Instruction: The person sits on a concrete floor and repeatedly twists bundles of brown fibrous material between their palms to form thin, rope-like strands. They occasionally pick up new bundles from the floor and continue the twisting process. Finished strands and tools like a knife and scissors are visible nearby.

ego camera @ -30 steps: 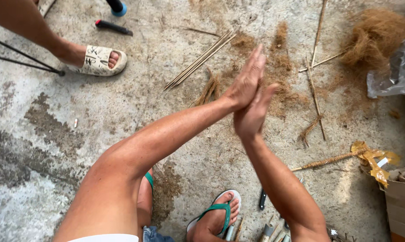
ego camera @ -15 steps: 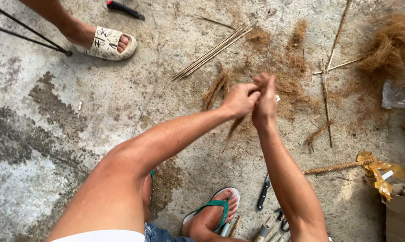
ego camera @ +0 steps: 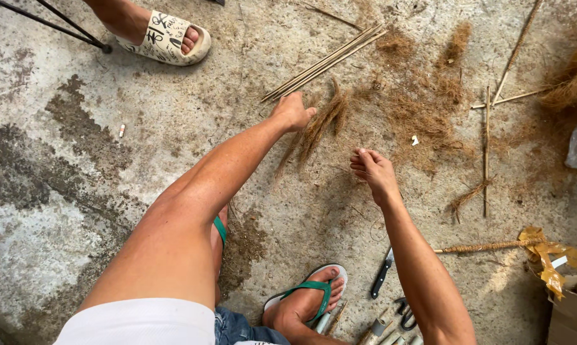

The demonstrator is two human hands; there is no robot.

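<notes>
On the concrete floor [ego camera: 109, 166], the left hand [ego camera: 293, 114] is closed on one end of a brown fibre bundle [ego camera: 322, 122], while the right hand [ego camera: 373, 171] hovers just beside it, fingers loosely curled and holding nothing. The thin grip looks likely to shed strands or let the bundle fan apart if pulled sideways. A sweep outward could scatter the sticks [ego camera: 323, 62] and loose fibre [ego camera: 423, 108]. A knife [ego camera: 382, 273] lies near the right forearm. Open floor lies to the left.
</notes>
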